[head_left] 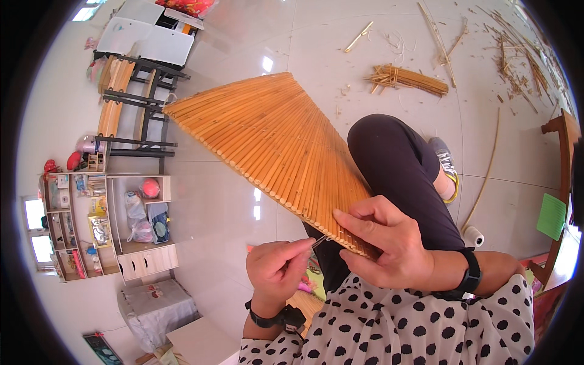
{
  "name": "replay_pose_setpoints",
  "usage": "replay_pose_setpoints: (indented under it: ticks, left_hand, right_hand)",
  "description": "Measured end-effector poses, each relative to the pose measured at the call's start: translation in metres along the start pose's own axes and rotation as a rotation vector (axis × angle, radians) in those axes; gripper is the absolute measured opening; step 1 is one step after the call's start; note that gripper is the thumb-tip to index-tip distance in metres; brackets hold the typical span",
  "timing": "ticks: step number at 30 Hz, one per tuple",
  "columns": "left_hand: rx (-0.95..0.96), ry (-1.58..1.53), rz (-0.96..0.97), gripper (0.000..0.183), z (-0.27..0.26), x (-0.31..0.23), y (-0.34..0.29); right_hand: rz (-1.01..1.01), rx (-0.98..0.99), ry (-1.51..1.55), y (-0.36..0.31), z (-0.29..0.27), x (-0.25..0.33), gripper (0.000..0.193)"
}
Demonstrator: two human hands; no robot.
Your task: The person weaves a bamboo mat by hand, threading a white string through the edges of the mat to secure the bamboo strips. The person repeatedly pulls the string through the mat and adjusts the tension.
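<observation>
A stiff mat of thin reed sticks (286, 146), laid side by side and golden brown, slants across in front of me, its near end by my lap. My right hand (389, 243) grips the mat's near end, with the thumb below and the fingers on top of the reeds. Just left of it, my left hand (277, 267) is closed in a pinch at the mat's cut edge. A thin pale strand (321, 241) runs from those fingertips to the reeds; whether it is thread or wire I cannot make out.
A tied bundle of reeds (413, 81) lies on the tiled floor ahead, with scattered reed scraps (517, 67) at the far right. A white spool (473, 236) stands right of my leg. Shelves (143, 213) and a folded black-framed bench (137, 109) are at left.
</observation>
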State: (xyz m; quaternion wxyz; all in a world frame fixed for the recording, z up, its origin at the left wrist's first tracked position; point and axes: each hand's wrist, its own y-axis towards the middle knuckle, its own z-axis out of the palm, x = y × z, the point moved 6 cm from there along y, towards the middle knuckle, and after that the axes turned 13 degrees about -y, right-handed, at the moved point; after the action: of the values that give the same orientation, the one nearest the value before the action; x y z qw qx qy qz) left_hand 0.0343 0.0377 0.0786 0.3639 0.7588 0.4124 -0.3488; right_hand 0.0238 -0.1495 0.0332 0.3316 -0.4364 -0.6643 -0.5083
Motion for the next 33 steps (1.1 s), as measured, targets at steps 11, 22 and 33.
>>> replay_pose_setpoints:
  ticks: [11, 22, 33]
  left_hand:
    - [-0.068, 0.011, -0.088, 0.018, 0.012, -0.005, -0.003]
    - [-0.067, 0.048, -0.026, 0.010, 0.020, -0.011, 0.008]
    - [0.035, 0.063, -0.109, 0.010, 0.019, -0.012, 0.011]
  right_hand:
    - [-0.047, -0.040, -0.018, 0.000, -0.005, 0.002, 0.046]
    - [-0.026, 0.018, 0.008, -0.002, 0.001, -0.001, 0.054]
    - [-0.013, 0.000, -0.050, -0.002, 0.001, 0.003, 0.052]
